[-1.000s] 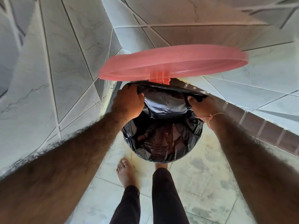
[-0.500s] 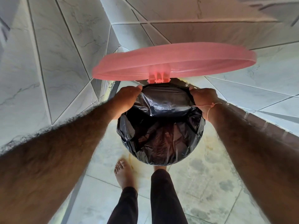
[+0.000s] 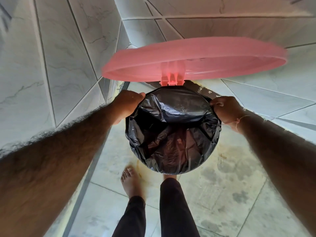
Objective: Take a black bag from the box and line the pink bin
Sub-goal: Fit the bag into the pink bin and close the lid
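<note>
Black bag (image 3: 172,134) already sits in the pink bin, film folded out over the rim all round so the bin wall itself is hidden; only the pink lid (image 3: 193,60) shows, tipped up on its hinge at the far side. My left hand (image 3: 127,106) grips the bag edge at the far-left of the rim, fingers curled over the film; my right hand (image 3: 225,111) pinches the edge at the far-right, film bunched between thumb and fingers. Bag looks thin, light, very soft plastic, glossy so probably slippery, crumples and billows inside, no stiffness of its own. I judge it tears easily if yanked against the hinge or a sharp rim, so pull outward and down in short tugs. Best hold is the doubled hem at the rim, not the loose single layer in the middle. Far edge by the hinge looks the least settled, likely the spot left to seat. Bare foot (image 3: 130,182) and dark trouser legs near the bin on the tiled floor (image 3: 239,194). No box in view.
</note>
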### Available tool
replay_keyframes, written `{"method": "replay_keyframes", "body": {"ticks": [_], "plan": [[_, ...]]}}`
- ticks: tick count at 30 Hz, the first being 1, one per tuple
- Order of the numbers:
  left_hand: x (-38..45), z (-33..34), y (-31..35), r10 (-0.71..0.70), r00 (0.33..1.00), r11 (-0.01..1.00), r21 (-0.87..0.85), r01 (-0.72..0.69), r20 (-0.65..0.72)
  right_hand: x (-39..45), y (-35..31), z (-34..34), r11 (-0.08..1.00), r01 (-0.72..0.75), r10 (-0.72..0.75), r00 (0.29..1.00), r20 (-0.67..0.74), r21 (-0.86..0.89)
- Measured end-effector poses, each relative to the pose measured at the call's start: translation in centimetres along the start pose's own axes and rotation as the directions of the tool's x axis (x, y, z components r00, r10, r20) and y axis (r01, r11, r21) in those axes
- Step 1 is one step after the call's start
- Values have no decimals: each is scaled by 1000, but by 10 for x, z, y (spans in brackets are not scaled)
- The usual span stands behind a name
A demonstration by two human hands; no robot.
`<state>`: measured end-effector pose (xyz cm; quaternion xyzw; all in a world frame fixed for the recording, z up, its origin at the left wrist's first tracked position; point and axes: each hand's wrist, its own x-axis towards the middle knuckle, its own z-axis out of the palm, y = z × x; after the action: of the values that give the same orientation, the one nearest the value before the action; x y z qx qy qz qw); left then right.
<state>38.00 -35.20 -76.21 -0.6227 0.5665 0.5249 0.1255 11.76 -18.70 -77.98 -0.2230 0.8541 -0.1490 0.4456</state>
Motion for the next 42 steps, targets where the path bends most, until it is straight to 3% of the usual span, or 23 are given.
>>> {"method": "replay_keyframes", "body": {"ticks": [2,4,8,10,12,15,19,28,32,37,39,42], "plan": [[-4,-4,-2,36,999,997,68,-38,21,-6,0,-9,984,89,-84,996,36,-154],[-7,-7,-2,58,998,998,8,-58,38,-11,3,-19,931,203,-188,979,78,-303],[-15,-9,-1,39,995,996,-85,-31,90,-24,19,-25,715,415,-427,896,119,-563],[-17,-8,-8,54,995,997,-66,-49,83,-32,29,-20,654,476,-488,859,154,-588],[-17,-7,-17,76,996,997,-2,-76,45,-35,37,-13,673,474,-504,856,116,-568],[-18,-5,-30,133,991,966,227,-127,-10,-34,43,-4,697,454,-512,857,57,-555],[-28,3,-37,254,966,776,608,-169,-56,-38,44,-9,580,475,-567,819,90,-662],[-41,8,-57,427,904,662,687,-300,-17,-54,64,-25,126,525,-518,759,395,-842],[-44,6,-61,461,886,677,662,-321,-42,-65,74,-23,74,532,-418,784,458,-844],[-59,7,-73,521,842,507,844,-174,-139,-79,85,-6,93,530,-437,782,444,-843],[-62,9,-75,408,886,609,788,-86,-218,-80,90,2,95,518,-430,791,434,-850],[-57,15,-78,121,954,876,481,28,-276,-84,95,13,114,499,-435,802,409,-859]]}}
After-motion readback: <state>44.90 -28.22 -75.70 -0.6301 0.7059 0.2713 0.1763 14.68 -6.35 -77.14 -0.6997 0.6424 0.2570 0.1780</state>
